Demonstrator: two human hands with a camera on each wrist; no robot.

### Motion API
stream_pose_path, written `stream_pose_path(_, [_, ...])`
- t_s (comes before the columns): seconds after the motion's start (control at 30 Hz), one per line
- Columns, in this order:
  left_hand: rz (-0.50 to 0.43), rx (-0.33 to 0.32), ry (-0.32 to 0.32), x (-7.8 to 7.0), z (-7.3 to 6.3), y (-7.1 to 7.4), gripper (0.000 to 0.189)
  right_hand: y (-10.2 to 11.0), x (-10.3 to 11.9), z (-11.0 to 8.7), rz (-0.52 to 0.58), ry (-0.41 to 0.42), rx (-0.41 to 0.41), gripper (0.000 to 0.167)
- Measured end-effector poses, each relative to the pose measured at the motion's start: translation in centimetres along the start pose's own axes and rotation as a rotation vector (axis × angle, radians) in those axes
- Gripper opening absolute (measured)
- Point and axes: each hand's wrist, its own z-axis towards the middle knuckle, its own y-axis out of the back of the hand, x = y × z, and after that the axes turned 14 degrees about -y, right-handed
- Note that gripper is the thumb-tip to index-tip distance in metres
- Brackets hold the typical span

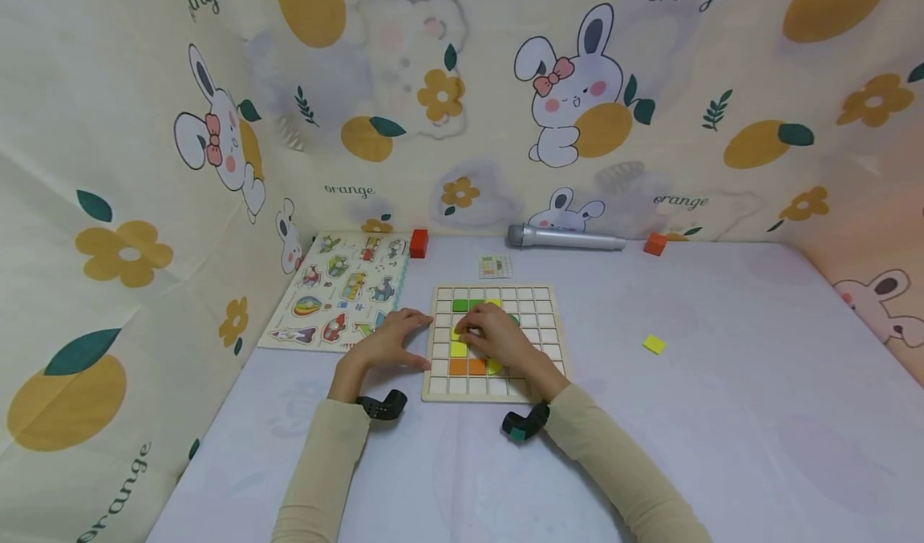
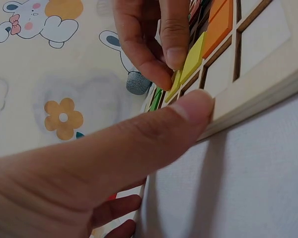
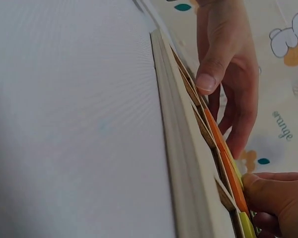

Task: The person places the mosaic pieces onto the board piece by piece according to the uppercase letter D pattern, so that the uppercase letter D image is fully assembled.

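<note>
A wooden grid board (image 1: pixel 443 395) lies flat on the table with coloured tiles in some of its cells. My right hand (image 1: pixel 501 341) reaches over it; thumb and forefinger pinch a small yellow tile (image 2: pixel 173 88) at a cell left of the board's middle. Just below sits another yellow tile (image 1: pixel 458 350), then two orange tiles (image 1: pixel 467 366). Green tiles (image 1: pixel 460 305) lie in an upper row, partly behind the right hand. My left hand (image 1: pixel 386 342) is spread along the board's left side, thumb at its edge (image 2: pixel 196 109) and the fingers further up.
A picture puzzle board (image 1: pixel 303 286) lies left of the grid. Behind stand a red block (image 1: pixel 419 244), a small pattern card (image 1: pixel 494 266), a grey microphone (image 1: pixel 566 238) and an orange-red block (image 1: pixel 655 244). One loose yellow tile (image 1: pixel 654 344) lies at the right.
</note>
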Motion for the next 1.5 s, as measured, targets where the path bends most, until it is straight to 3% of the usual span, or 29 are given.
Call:
stream_pose_path(0.23, [-0.001,0.006,-0.003,0.0,0.0,-0.1,0.08,0.6,-0.1,-0.2,0.053,0.024,-0.013,0.015])
stream_pose_path(0.73, [0.012,-0.003,0.008,-0.2,0.0,-0.1,0.08,4.5,-2.1,-2.1,0.138,0.03,-0.062,0.027])
stream_pose_path(1.13, [0.007,0.006,0.0,-0.3,0.0,0.0,0.079,9.2,-5.4,-6.1,0.124,-0.147,-0.057,0.032])
stream_pose_path(1.5, [0.013,0.005,-0.009,-0.4,-0.1,0.1,0.079,12.4,-8.8,-9.1,0.051,-0.181,-0.139,0.03])
